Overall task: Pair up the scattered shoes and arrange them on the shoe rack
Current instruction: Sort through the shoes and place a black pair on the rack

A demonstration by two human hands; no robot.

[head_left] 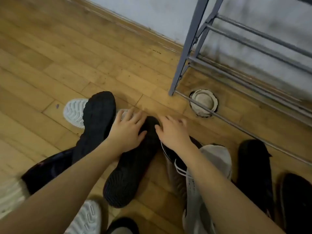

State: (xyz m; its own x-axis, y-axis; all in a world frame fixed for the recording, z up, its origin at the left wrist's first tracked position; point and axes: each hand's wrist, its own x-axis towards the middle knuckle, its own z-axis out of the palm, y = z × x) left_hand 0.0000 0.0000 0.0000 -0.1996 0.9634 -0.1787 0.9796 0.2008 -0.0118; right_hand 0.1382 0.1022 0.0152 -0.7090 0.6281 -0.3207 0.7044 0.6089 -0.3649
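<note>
Wood plank floor [67,56], gray metal shoe rack [253,65] far right with bare rails. Black sneaker [128,169] sole-up near center; left hand [126,130] and right hand [172,130] rest on it, fingers spread loose.

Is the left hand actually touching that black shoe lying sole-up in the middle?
Touching. In the head view the left hand lies palm-down on the black shoe, its thumb and fingers spread flat against the upturned sole.
</note>
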